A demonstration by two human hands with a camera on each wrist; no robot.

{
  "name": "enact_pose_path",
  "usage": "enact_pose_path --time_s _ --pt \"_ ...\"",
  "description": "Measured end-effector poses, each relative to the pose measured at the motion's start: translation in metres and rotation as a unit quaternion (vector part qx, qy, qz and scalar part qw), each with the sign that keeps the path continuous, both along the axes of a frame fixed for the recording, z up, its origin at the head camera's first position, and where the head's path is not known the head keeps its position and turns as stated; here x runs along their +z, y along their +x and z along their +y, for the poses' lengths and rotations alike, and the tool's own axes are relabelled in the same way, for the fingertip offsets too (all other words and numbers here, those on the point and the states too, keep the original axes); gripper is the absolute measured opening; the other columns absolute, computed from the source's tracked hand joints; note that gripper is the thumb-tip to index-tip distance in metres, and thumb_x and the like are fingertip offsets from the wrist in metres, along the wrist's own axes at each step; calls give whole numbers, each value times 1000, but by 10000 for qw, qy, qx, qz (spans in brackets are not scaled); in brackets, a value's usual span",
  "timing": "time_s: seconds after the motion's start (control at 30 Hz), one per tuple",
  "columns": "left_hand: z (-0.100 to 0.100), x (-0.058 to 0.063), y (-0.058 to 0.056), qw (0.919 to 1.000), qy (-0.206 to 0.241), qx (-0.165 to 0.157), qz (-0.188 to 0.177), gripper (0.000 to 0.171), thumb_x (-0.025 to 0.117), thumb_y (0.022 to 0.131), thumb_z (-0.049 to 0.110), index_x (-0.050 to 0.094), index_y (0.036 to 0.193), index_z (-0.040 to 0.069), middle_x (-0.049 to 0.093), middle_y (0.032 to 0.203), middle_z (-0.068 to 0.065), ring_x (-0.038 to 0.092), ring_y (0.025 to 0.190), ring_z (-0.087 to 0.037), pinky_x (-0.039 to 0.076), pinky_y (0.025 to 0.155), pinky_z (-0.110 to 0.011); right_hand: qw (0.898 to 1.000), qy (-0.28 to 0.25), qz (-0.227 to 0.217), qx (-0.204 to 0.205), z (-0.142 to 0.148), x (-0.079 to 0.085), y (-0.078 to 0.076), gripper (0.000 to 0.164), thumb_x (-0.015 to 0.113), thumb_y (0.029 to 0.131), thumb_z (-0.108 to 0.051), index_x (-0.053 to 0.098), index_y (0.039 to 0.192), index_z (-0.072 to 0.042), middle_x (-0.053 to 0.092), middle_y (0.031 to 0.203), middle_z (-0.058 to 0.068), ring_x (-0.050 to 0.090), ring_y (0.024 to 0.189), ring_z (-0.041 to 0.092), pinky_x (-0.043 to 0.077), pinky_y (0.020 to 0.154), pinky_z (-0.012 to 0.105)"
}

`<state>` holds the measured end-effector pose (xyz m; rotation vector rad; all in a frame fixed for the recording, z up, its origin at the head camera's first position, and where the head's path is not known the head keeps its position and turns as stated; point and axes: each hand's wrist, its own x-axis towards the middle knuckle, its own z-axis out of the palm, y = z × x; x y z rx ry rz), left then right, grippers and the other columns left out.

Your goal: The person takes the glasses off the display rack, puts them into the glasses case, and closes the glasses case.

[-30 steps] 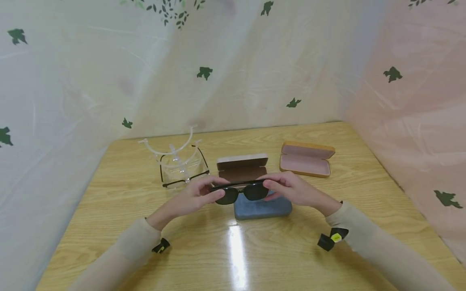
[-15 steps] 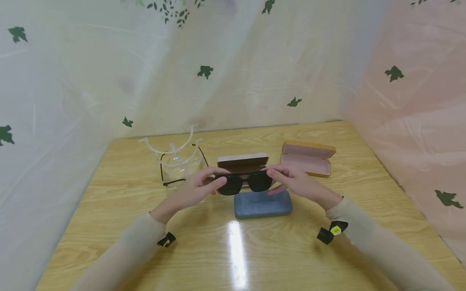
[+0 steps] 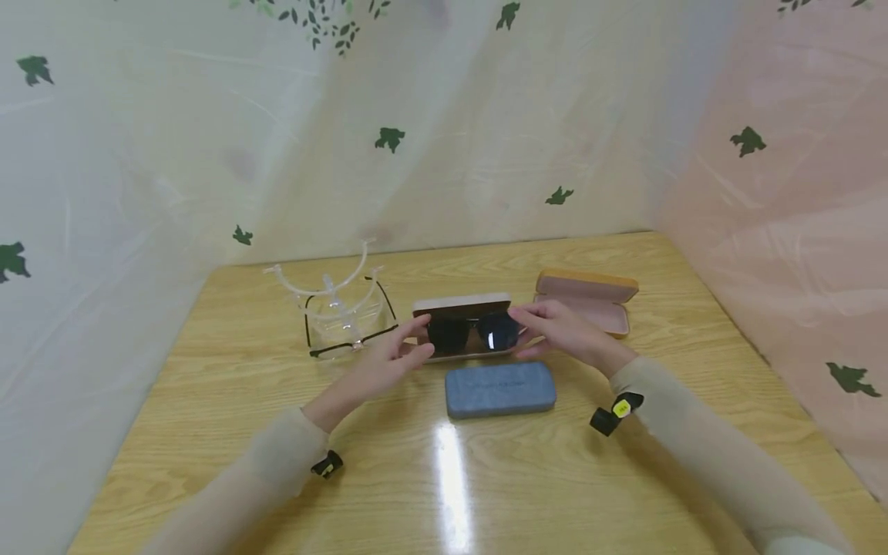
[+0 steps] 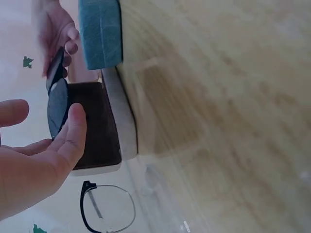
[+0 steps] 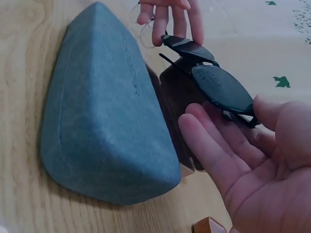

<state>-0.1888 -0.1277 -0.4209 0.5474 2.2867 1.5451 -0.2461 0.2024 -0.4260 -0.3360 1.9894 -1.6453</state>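
Black sunglasses, dark lenses toward me, sit low over an open glasses case with a pale shell and brown lining. My right hand pinches their right end; in the right wrist view its thumb lies at the frame's corner, with the fingers underneath. At the other end, my left hand has its thumb and fingers spread apart, fingertips right at the lens edge. Directly in front of the open case lies a closed blue glasses case.
To the left, a clear display stand bears black-framed eyeglasses. An open orange case with pink lining stands at the back right, partly behind my right hand. A patterned curtain borders the wooden table.
The sunglasses have moved away from me and down, from above the blue case to over the open brown-lined case. Both hands moved with them, and the left fingers have spread apart.
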Motion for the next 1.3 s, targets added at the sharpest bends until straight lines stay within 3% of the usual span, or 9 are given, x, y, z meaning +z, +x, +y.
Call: enact_pose_path --time_s 0.2,0.53,0.9,1.07,1.3 --pt "3 -6 2 9994 -143 54 -316 70 58 105 30 23 162 9 41 153 -17 60 122 -34 52 98 -47 9968 603 176 -490 -5 -8 -12 54 66 100 -41 64 129 3 71 106 20 74 85 31 61 76 46" --pt "4 -16 2 9977 -257 121 -619 73 58 105 30 18 162 7 31 160 -23 66 113 -34 49 103 -49 9907 926 338 -940 -14 -17 -13 44 77 93 -35 72 110 4 72 81 13 71 68 23 62 68 45" --pt "4 -17 -4 9975 -199 125 -660 73 58 105 31 19 161 5 34 159 -22 67 112 -33 50 102 -47 9928 549 53 -1066 -13 -19 -18 44 71 98 -19 61 128 12 72 96 23 73 74 21 62 69 39" --pt "4 -18 -5 9978 -76 96 -658 74 59 105 29 18 161 2 27 162 -22 63 118 -35 50 102 -48 9918 572 2 -1140 -13 -22 -21 39 71 98 -15 63 125 12 73 96 22 73 72 20 62 68 38" --pt "5 -18 -4 9974 -107 259 -658 74 61 104 28 22 160 3 28 162 -20 57 128 -33 52 100 -43 9893 705 60 -1274 -14 -26 -23 32 74 95 -16 70 115 9 75 86 15 72 67 20 62 64 37"
